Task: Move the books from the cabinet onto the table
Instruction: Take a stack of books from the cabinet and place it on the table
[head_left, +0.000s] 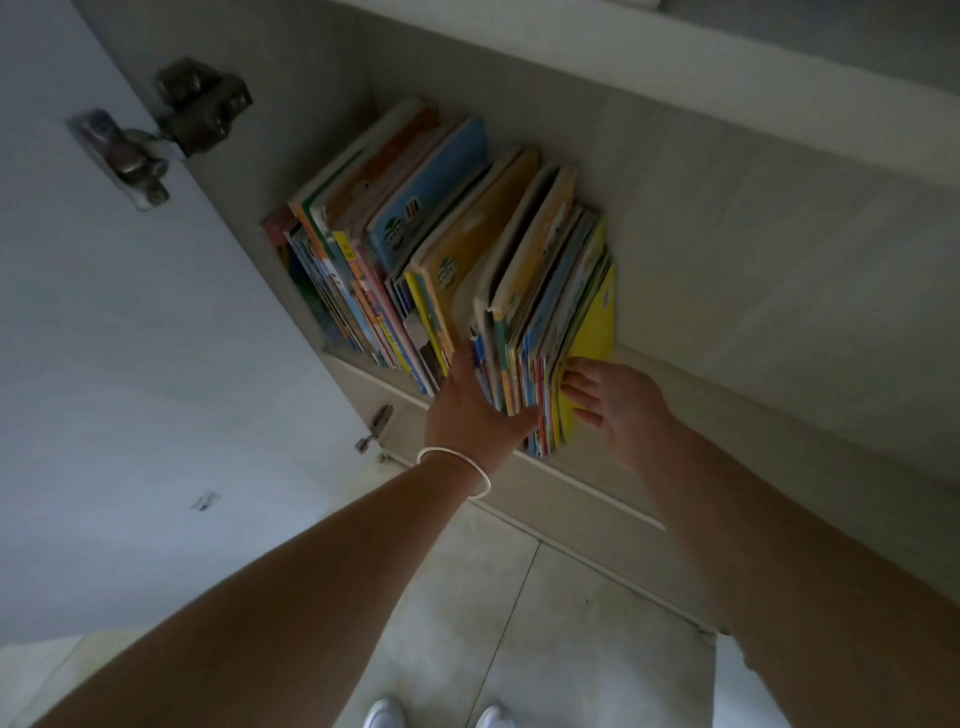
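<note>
Books: a row of thin, colourful picture books (441, 249) stands on edge on a cabinet shelf (675, 374), spines toward the near edge, the row leaning to the right.
Held bundle: the rightmost bundle of books (540, 332) juts a little past the shelf's near edge, a yellow cover (592, 332) on its right face.
Left hand: the left hand (470, 410) reaches in between the bundle and the rest of the row, thumb across the spines, fingers out of sight behind the books (it looks to be grasping the bundle from the left).
Right hand: the right hand (618, 400) lies against the yellow cover, fingers fairly straight and pressing it, not curled round.
Wrist: a thin white bangle (457, 470) circles the left wrist.
In the way: the other books stand tight against the bundle's left side; the shelf is bare to its right.
Surroundings: an open cabinet door (104, 364) at left with a metal hinge (171, 124); a pale tiled floor (545, 623) below; white shoes (436, 714) at the near edge.
Writing: print on the covers and spines is too blurred to read.
</note>
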